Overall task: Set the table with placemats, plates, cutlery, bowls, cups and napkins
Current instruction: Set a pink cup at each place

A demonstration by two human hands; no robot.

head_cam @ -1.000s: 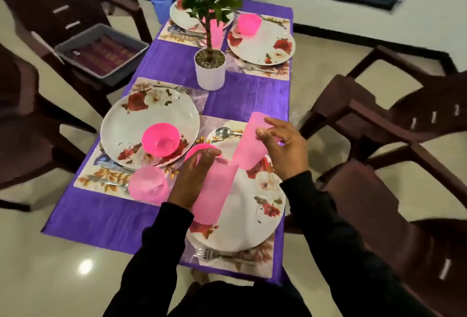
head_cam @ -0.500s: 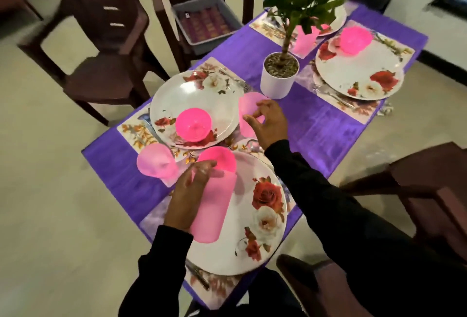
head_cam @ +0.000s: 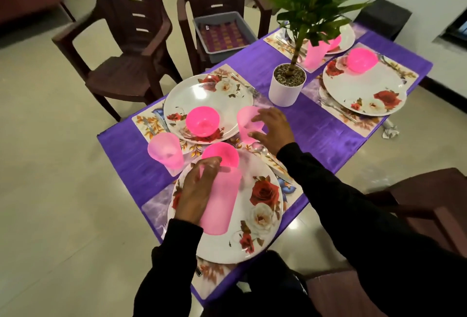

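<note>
pink cup [head_cam: 220, 200], tilted over the near plate [head_cam: 255, 230] at the table's near corner, is gripped by the left hand [head_cam: 199, 192]. the right hand [head_cam: 274, 128], fingers spread and relaxed, touches a second pink cup [head_cam: 246, 124] standing upright just beside the far plate [head_cam: 207, 99].

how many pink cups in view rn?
4. One in the left hand over the near plate, one under the right hand beside the far-left plate, one at the table's left edge, one behind the plant. More may be hidden.
</note>
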